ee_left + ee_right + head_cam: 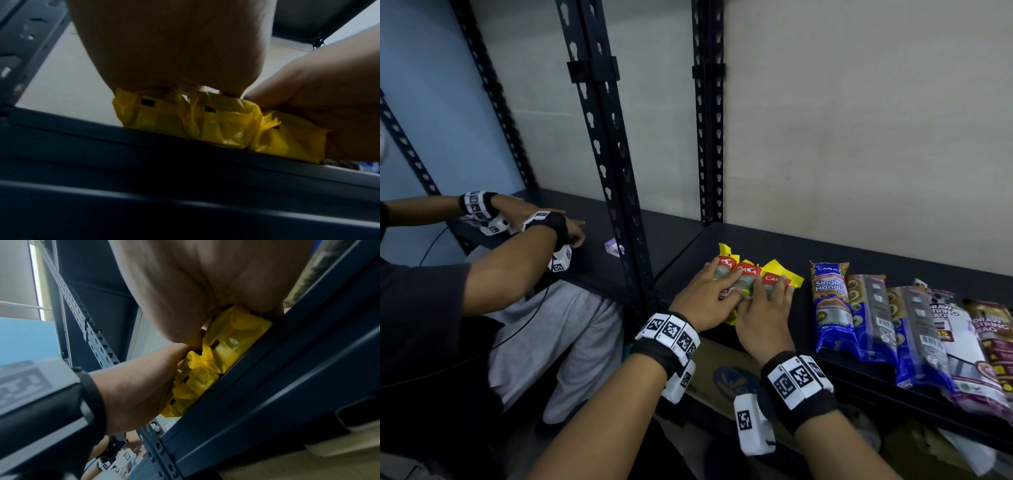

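Note:
Three yellow packets with red labels (pixel 748 271) lie side by side on the dark shelf (pixel 756 245), near its front edge. My left hand (pixel 702 301) rests flat on the left and middle packets, fingers straight. My right hand (pixel 765 313) lies flat on the right packet, close beside the left hand. From below, the left wrist view shows the yellow packets (pixel 205 118) under my left palm (pixel 164 48), with the right hand (pixel 318 97) on the third. In the right wrist view the packets (pixel 232 337) sit against the shelf lip beneath my right palm (pixel 195 280).
Long blue packs (pixel 832 308) and drawstring bag packs (pixel 962 342) lie in a row on the shelf to the right. Black slotted uprights (pixel 616 171) stand left of the packets. Another person's hands (pixel 565 226) work on the neighbouring shelf near a small purple box (pixel 614 247). A cardboard box (pixel 726 373) sits below.

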